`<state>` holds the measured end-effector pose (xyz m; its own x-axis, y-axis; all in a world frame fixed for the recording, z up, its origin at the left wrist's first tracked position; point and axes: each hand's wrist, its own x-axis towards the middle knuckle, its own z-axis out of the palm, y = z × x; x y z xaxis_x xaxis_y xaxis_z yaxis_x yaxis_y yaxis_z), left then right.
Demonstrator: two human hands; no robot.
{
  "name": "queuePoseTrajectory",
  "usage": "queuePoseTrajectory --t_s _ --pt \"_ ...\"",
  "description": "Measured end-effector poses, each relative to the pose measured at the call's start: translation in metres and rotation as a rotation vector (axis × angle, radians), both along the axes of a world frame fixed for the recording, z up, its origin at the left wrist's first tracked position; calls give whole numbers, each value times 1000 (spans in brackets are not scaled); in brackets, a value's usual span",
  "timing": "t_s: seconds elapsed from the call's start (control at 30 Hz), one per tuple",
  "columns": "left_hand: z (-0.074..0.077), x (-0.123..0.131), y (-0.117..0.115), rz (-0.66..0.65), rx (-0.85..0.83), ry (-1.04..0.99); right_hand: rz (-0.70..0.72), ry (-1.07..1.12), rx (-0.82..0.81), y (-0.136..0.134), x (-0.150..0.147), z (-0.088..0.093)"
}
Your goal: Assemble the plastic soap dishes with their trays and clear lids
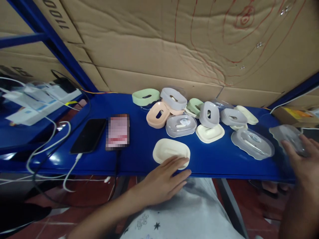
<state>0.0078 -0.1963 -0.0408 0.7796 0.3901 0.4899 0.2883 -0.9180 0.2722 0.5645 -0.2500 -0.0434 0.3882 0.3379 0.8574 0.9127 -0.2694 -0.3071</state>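
Note:
My left hand (165, 181) lies with fingers stretched out over the right front edge of a cream soap dish tray (165, 147) near the table's front edge. At the far right, my right hand (302, 157) is blurred by motion, with its thumb and fingers around a clear plastic lid (286, 134). Left of it rests another clear lid (253, 143) with a round label. Behind the tray are a labelled clear lid (181, 125), a peach soap box (157, 115), a grey soap box (209, 114) and a second cream tray (210, 133).
More soap box parts stand at the back, among them a green one (146, 97) and a grey one (173, 99). Two phones, a black one (88, 136) and one with a blurred-out screen (118, 132), lie left with cables. A cardboard wall (139, 56) rises behind the blue table (139, 156).

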Motion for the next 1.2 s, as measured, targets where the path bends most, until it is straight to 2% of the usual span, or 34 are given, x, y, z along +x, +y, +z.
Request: queuePoseTrajectory --t_s 0.1,0.17,0.23,0.3,0.37,0.43,0.5,0.53,0.57,0.63,0.7,0.8,0.9,1.03,1.13,1.2 --pt "3 -2 -1 55 28 -11 121 -52 -93 8 31 -23" --pt "4 -4 1 147 32 -16 179 -91 -155 13 43 -29" --pt "4 -7 5 264 12 -7 164 -96 -216 17 45 -26" --pt "3 -9 8 366 -19 5 128 -92 -225 20 33 -11" --pt "1 -9 9 410 -41 18 151 -97 -173 26 0 9" --pt "0 -8 9 384 -40 28 240 -102 -166 37 -52 29" --pt "-1 -6 8 337 -32 44 441 -167 -317 55 -114 43" --pt "-1 -6 8 309 -30 50 566 -219 -439 66 -145 46" --pt "-1 -6 7 278 -34 55 634 -261 -519 78 -172 47" --pt "-2 -7 8 225 -55 51 623 -319 -619 103 -214 44" --pt "-4 -9 9 196 -75 34 566 -351 -685 126 -236 39" --pt "-9 -11 12 228 -93 0 543 -354 -721 142 -239 39" --pt "-11 -11 14 254 -135 -24 599 -316 -599 127 -231 46" --pt "-13 -12 14 281 -177 -89 781 -263 -409 69 -232 49" --pt "-14 -12 13 313 -138 -147 944 -298 -424 29 -242 39" --pt "-13 -12 14 302 -70 -144 1037 -313 -470 15 -249 30"
